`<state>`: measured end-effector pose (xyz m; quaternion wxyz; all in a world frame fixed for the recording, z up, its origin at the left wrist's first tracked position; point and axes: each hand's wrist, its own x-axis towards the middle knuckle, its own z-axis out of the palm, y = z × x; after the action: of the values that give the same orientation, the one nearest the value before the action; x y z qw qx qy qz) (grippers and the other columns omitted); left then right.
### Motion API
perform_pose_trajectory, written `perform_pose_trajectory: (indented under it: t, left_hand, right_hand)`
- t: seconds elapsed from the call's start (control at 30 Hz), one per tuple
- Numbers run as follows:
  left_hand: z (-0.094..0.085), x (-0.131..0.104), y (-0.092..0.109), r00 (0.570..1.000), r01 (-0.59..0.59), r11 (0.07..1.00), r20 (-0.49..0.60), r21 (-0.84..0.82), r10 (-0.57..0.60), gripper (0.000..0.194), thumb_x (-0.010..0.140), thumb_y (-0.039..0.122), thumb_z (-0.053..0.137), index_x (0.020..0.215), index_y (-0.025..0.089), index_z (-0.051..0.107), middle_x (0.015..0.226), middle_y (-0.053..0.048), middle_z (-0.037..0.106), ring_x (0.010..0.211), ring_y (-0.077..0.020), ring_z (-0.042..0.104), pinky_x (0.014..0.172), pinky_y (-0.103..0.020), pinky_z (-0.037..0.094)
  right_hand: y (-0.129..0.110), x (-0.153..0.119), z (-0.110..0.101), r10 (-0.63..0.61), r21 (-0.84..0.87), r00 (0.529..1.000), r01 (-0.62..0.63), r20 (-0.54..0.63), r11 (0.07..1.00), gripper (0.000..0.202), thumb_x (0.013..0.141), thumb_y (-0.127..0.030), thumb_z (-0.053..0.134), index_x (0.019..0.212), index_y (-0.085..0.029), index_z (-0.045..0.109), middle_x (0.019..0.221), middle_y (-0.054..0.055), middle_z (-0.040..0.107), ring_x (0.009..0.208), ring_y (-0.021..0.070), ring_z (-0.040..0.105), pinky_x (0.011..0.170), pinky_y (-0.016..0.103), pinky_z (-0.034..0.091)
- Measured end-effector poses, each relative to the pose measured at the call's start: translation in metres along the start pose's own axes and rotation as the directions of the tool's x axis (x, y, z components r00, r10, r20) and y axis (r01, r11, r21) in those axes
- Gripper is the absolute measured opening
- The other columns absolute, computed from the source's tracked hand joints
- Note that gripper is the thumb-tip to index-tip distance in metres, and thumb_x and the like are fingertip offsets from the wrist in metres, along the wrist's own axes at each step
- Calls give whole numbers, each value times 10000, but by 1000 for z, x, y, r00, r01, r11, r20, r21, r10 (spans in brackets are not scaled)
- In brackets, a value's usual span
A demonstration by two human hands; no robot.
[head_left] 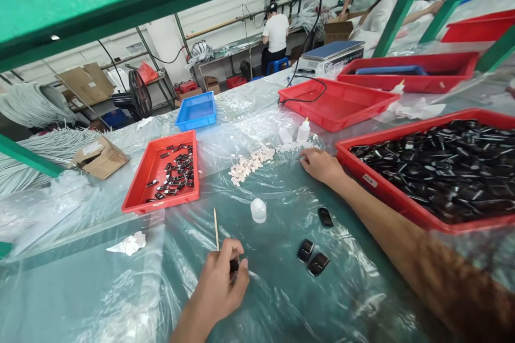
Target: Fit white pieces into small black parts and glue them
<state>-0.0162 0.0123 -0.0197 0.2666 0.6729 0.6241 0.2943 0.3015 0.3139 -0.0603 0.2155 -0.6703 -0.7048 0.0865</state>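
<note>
My left hand [219, 284] is closed around a small black glossy piece [234, 266], mostly covered by the fingers. A pointed wooden stick [216, 225] juts out beyond that hand; whether the fingers grip it is unclear. Reaching forward, my right hand [322, 165] has curled fingers low over the table, beside scattered small pale pieces [251, 163]. What its fingertips pinch, if anything, is hidden. A white dropper bottle [303, 131] stands just past it. Between the hands are a white cap-like cup [258, 210] and three loose black pieces [318, 264].
At right, a red tray [370, 181] is heaped with black pieces. A smaller red tray [129, 201] at left holds several more. Behind are a blue tray [196, 111], another red tray [338, 104] and a scale [332, 56]. A green beam [100, 0] crosses overhead. Other people sit farther off.
</note>
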Motion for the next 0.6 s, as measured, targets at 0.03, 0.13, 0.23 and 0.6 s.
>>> perform_pose_trajectory:
  t: [0.03,0.13,0.23,0.6]
  left_hand:
    - [0,1,1,1000,-24,1000,5,17,24,98,1022,414,556,1096,381,613,648,42,606,537,-225,568,605,-348,551]
    - [0,3,0,997,-73,996,-22,48,75,117,998,378,586,1108,379,625,651,45,643,518,-213,590,577,-321,546]
    - [0,5,1,994,-97,994,-47,48,99,130,989,361,592,1112,361,633,654,36,664,499,-209,595,587,-323,562]
    - [3,-2,2,981,-131,984,-162,-120,110,145,1015,277,502,1149,322,471,801,13,598,640,-201,608,570,-318,499]
  right_hand:
    - [-1,-1,-1,-1,3,1000,1,18,1000,283,1067,-360,732,1273,-165,731,1305,96,748,1164,239,743,1027,465,650]
    - [-7,-5,-8,2,20,997,-3,75,1000,279,1068,-366,730,1266,-169,732,1310,94,745,1172,240,739,1030,463,645]
    - [-16,-7,-21,3,88,998,-9,68,996,223,1064,-350,732,1192,-167,742,1247,82,758,1118,221,742,1002,435,641]
    - [-110,-138,-83,-525,773,844,263,106,578,314,1060,-545,640,1030,-248,736,893,37,760,735,190,681,650,298,555]
